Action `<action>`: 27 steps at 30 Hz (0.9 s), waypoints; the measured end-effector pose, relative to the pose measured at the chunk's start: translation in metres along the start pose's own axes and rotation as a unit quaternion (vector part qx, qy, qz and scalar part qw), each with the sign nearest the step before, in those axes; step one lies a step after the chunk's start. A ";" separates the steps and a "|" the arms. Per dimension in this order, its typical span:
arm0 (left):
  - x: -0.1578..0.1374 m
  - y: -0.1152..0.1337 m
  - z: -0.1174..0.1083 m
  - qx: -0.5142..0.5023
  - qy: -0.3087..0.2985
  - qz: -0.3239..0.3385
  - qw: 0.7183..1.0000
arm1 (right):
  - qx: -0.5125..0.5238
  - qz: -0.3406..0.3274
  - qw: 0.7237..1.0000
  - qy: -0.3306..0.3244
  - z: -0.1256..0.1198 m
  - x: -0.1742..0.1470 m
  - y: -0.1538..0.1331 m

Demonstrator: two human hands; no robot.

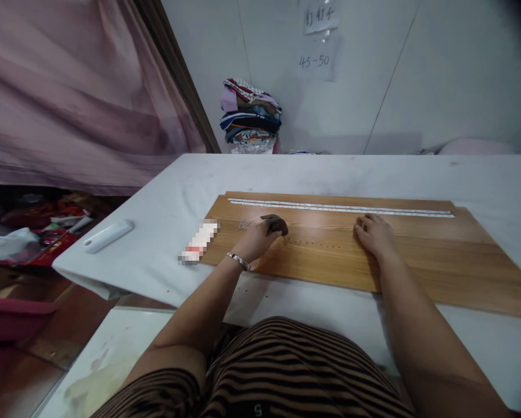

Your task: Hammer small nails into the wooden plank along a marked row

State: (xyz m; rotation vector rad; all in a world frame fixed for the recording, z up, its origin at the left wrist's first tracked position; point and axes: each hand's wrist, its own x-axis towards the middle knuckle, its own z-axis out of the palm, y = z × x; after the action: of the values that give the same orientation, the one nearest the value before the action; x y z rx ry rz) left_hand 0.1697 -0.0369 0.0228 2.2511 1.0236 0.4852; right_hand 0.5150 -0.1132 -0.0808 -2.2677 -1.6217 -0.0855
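My left hand [257, 241], with a bracelet at its wrist, is closed round a dark, curved tool that looks like a hammer head [278, 225]; no handle shows. It is low over a brown wood-grain board [434, 255]. A small pile of nails [243, 224] lies on the board just left of that hand. To its right runs a row of small dark dots [316, 244], nail heads or holes, I cannot tell which. My right hand [377, 233] rests on the board beyond the row's end, fingers loosely bent and apart, with nothing visible in them.
Two measuring strips [342, 209] lie along the board's far edge. A blurred-out flat item [199, 241] is at the board's left end, and a white handle-like object [108, 235] is on the white-covered table [155, 203]. Folded clothes [251, 119] are stacked by the wall.
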 end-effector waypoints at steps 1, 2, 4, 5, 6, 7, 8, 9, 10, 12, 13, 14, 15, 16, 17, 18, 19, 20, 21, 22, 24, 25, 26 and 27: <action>0.000 0.000 0.000 -0.004 -0.004 0.001 1.000 | -0.001 0.001 1.000 0.000 0.000 0.000 0.000; 0.000 0.000 0.001 -0.010 -0.009 0.006 1.000 | -0.002 0.002 1.000 -0.001 0.000 0.000 0.000; 0.000 0.000 0.003 -0.015 -0.015 0.017 1.000 | -0.001 0.003 1.000 -0.004 0.000 0.000 -0.001; 0.001 -0.001 0.004 -0.013 -0.015 0.019 1.000 | 0.000 0.004 1.000 -0.005 0.000 0.000 -0.001; 0.001 -0.001 0.004 -0.008 -0.013 0.019 1.000 | 0.001 0.004 1.000 -0.005 -0.001 0.000 -0.001; 0.001 -0.001 0.005 -0.002 -0.010 0.018 1.000 | 0.003 0.004 1.000 -0.005 -0.001 0.000 -0.001; 0.001 -0.001 0.005 0.003 -0.007 0.018 1.000 | 0.004 0.004 1.000 -0.005 -0.001 0.000 -0.001; 0.001 -0.001 0.005 0.003 -0.007 0.019 1.000 | 0.005 0.003 1.000 -0.004 -0.001 0.000 -0.001; 0.001 -0.001 0.004 -0.001 -0.008 0.021 1.000 | 0.007 0.001 1.000 -0.004 -0.001 0.000 -0.001; 0.001 0.000 0.002 -0.009 -0.009 0.023 1.000 | 0.011 0.000 1.000 -0.002 -0.001 0.000 -0.001; 0.000 0.000 0.001 -0.010 -0.008 0.021 1.000 | 0.012 0.000 1.000 0.000 -0.001 0.000 -0.001; 0.000 0.001 0.000 -0.008 -0.006 0.018 1.000 | 0.013 0.001 1.000 0.002 -0.001 0.000 0.000; 0.000 0.002 -0.001 -0.005 -0.004 0.013 1.000 | 0.012 0.001 1.000 0.002 -0.001 0.000 0.000; 0.000 0.002 -0.002 -0.001 -0.003 0.006 1.000 | 0.011 0.001 1.000 0.001 0.000 0.000 0.000; 0.000 0.002 -0.002 0.002 -0.001 -0.001 1.000 | 0.009 0.001 1.000 0.000 0.000 0.000 0.000; 0.000 0.002 -0.002 0.002 0.001 -0.004 1.000 | 0.007 0.001 1.000 -0.003 0.000 0.000 0.000; 0.000 0.002 -0.001 0.001 0.002 -0.003 1.000 | 0.004 0.002 1.000 -0.004 -0.001 0.000 0.000; 0.000 0.001 0.000 -0.002 0.003 0.002 1.000 | 0.002 0.002 1.000 -0.005 -0.001 0.001 0.000; 0.000 0.001 0.001 -0.005 0.002 0.010 1.000 | 0.001 0.002 1.000 -0.006 -0.001 0.001 0.000; 0.000 0.000 0.002 -0.009 0.001 0.019 1.000 | 0.000 0.002 1.000 -0.005 -0.001 0.001 0.000; 0.000 -0.002 0.005 -0.012 -0.002 0.035 0.999 | 0.002 0.000 1.000 -0.004 -0.001 0.001 -0.001; 0.000 -0.003 0.006 -0.010 -0.002 0.038 0.999 | 0.003 -0.001 1.000 -0.002 -0.002 0.001 -0.001; 0.000 -0.004 0.006 -0.007 0.000 0.038 0.999 | 0.004 -0.001 1.000 0.001 -0.002 0.001 -0.001; 0.000 -0.004 0.006 -0.003 0.001 0.035 0.999 | 0.005 -0.001 1.000 0.003 -0.002 0.000 -0.001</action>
State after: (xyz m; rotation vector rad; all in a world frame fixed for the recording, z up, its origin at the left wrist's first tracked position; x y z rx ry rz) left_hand 0.1711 -0.0371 0.0158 2.2883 0.9449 0.5206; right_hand 0.5142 -0.1130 -0.0787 -2.2562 -1.6176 -0.0849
